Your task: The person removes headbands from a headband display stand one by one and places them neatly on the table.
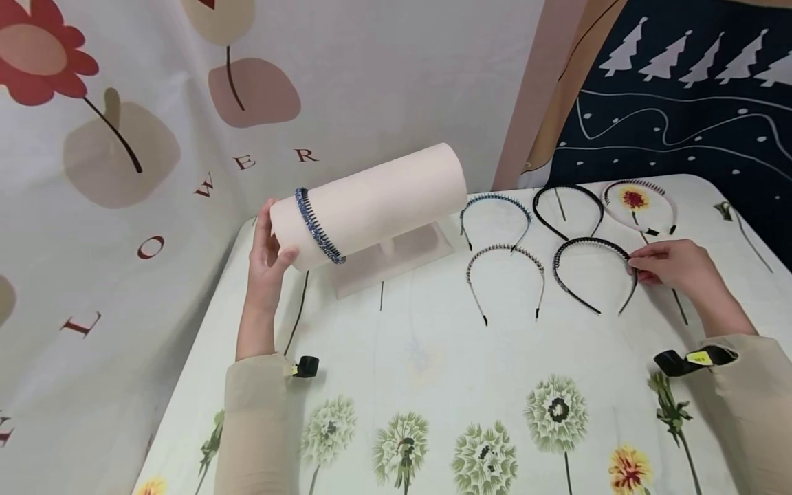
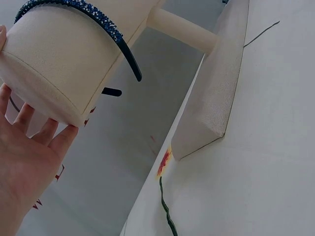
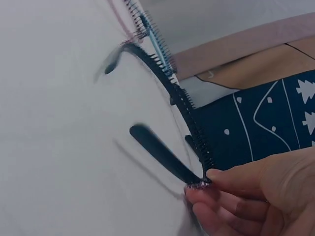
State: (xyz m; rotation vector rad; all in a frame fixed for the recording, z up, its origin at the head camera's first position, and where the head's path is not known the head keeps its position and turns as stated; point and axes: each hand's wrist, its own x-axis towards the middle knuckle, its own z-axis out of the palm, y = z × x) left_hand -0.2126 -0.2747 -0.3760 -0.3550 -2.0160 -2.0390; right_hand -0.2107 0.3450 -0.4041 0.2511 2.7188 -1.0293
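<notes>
A pale, cloth-covered cylinder headband stand [image 1: 383, 199] lies sideways on its flat base [image 1: 396, 268]. My left hand [image 1: 262, 275] holds the cylinder's left end, thumb at the front and fingers at the far side; in the left wrist view, fingertips [image 2: 64, 137] press the end's rim. Close to that end, a glittery blue toothed headband [image 1: 317, 227] sits around the cylinder. Over at the right, my right hand [image 1: 677, 265] pinches one side of a black toothed headband [image 1: 590, 240] between thumb and fingers. Its free arm [image 3: 162, 155] casts a shadow on the cloth in the right wrist view.
Beside the stand lie a light-blue headband [image 1: 495, 197] and a silvery toothed one [image 1: 504, 247]. Behind the held headband are another black headband [image 1: 569, 187] and a pink one [image 1: 671, 203]. A flower-printed cloth [image 1: 433, 412] covers the table; printed curtains [image 1: 396, 82] hang behind.
</notes>
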